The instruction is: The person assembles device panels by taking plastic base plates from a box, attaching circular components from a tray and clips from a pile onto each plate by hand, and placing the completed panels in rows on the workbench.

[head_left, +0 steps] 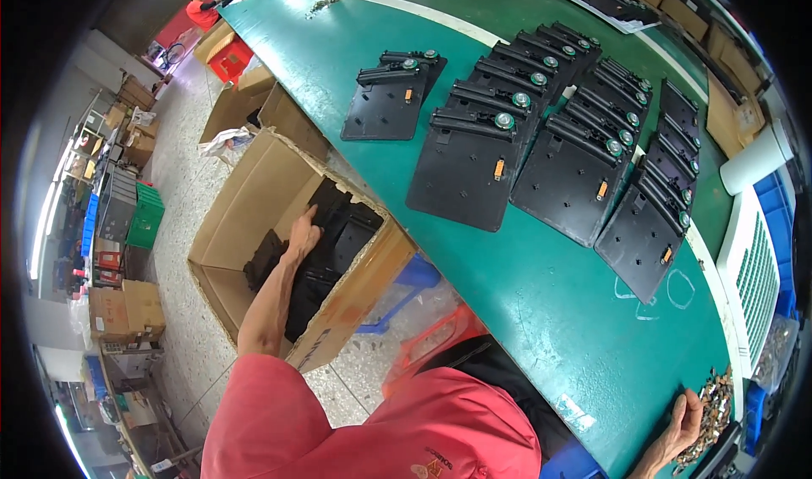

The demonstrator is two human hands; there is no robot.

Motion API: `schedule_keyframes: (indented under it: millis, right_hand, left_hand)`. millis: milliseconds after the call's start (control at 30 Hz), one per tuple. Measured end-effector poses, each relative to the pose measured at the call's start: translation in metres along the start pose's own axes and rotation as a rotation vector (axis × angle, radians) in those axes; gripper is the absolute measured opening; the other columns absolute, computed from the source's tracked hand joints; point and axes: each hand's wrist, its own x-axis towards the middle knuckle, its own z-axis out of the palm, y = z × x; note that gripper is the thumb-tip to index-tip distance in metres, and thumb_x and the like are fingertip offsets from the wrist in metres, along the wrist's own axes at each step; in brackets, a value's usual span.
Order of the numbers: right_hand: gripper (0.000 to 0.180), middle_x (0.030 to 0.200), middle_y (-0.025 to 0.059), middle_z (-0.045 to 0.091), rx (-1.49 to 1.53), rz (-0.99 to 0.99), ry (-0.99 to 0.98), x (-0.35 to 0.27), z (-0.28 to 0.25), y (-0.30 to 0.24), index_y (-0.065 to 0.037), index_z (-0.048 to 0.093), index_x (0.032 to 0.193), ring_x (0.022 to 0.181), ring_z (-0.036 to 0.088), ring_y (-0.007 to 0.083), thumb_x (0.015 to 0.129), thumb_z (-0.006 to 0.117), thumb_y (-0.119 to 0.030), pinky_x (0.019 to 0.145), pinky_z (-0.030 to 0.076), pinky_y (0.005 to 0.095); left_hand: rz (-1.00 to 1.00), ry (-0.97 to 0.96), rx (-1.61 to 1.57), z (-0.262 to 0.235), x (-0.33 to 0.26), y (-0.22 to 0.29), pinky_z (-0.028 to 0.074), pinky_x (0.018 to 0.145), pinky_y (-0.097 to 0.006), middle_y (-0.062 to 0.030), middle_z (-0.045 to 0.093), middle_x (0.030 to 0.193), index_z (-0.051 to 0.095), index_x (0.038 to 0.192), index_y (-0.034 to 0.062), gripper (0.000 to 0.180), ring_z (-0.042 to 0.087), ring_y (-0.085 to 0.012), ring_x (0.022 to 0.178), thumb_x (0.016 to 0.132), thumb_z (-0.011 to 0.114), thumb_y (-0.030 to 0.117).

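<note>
My left hand (304, 233) is down inside an open cardboard box (241, 200) beside the table. One finger is stretched out over the black plastic parts (347, 238) heaped in it, and nothing shows in the hand. At the table's right end, my right hand (683, 424) lies beside a pile of small metal pieces (715, 411). Its fingers are curled toward the thumb; whatever they pinch, if anything, is too small to make out. Black flat panels (461, 174), each with a tube-like bar, a round silver-and-green piece and an orange tab, lie overlapping in rows on the table.
The green table (524, 310) runs diagonally from far left to near right. Two more panels (382, 107) lie apart on its left side. A white vented panel (748, 276) and a white roll (755, 157) line the right edge. A red stool (440, 339) stands under the near edge.
</note>
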Motion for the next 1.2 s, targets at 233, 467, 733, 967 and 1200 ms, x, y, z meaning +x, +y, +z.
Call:
schedule_keyframes:
  millis: [233, 467, 733, 967, 1200]
  right_hand:
    - [0.023, 0.096, 0.0026, 0.062, -0.009, 0.004, 0.012, 0.000, 0.000, -0.008, 0.003, 0.065, 0.106, 0.087, 0.054, 0.0118, 0.093, 0.065, -0.016, 0.082, 0.042, 0.0256]
    - [0.016, 0.089, 0.0072, 0.069, 0.020, -0.093, 0.054, -0.002, 0.003, -0.013, 0.000, 0.072, 0.097, 0.076, 0.060, 0.0148, 0.087, 0.074, -0.013, 0.064, 0.048, 0.0266]
    - [0.018, 0.089, 0.0077, 0.068, 0.016, -0.104, 0.042, -0.002, 0.002, -0.011, 0.001, 0.071, 0.097, 0.077, 0.058, 0.0153, 0.086, 0.075, -0.014, 0.066, 0.048, 0.0273]
    - [0.017, 0.087, 0.0073, 0.067, 0.057, -0.097, 0.031, 0.001, 0.003, -0.009, 0.001, 0.071, 0.096, 0.075, 0.058, 0.0152, 0.087, 0.074, -0.012, 0.065, 0.047, 0.0273]
    - [0.017, 0.085, 0.0071, 0.067, 0.071, -0.122, 0.024, 0.002, 0.003, -0.006, 0.002, 0.070, 0.096, 0.075, 0.057, 0.0151, 0.087, 0.074, -0.012, 0.066, 0.047, 0.0275]
  left_hand:
    - [-0.033, -0.151, -0.225, -0.005, 0.009, 0.040, 0.041, 0.106, -0.039, -0.0231, 0.058, 0.131, 0.058, 0.129, -0.0015, 0.060, 0.054, -0.0356, 0.125, 0.073, 0.069, 0.016]
    - [0.062, -0.070, -0.032, -0.021, -0.036, 0.069, 0.041, 0.106, -0.042, -0.0259, 0.057, 0.130, 0.062, 0.124, -0.0021, 0.061, 0.052, -0.0383, 0.125, 0.071, 0.074, 0.025]
    - [0.163, 0.002, -0.040, -0.001, -0.026, 0.038, 0.044, 0.095, -0.047, -0.0321, 0.058, 0.123, 0.060, 0.125, -0.0026, 0.047, 0.055, -0.0443, 0.117, 0.085, 0.065, 0.023]
    - [0.082, 0.411, -0.025, -0.031, -0.048, 0.011, 0.049, 0.065, -0.045, -0.0222, 0.066, 0.077, 0.065, 0.108, -0.0012, 0.025, 0.066, -0.0382, 0.070, 0.091, 0.056, 0.015]
    - [-0.302, 0.450, -0.843, -0.071, -0.076, -0.019, 0.058, 0.055, -0.030, -0.0032, 0.064, 0.082, 0.065, 0.092, 0.0017, 0.023, 0.062, -0.0130, 0.071, 0.098, 0.049, 0.017]
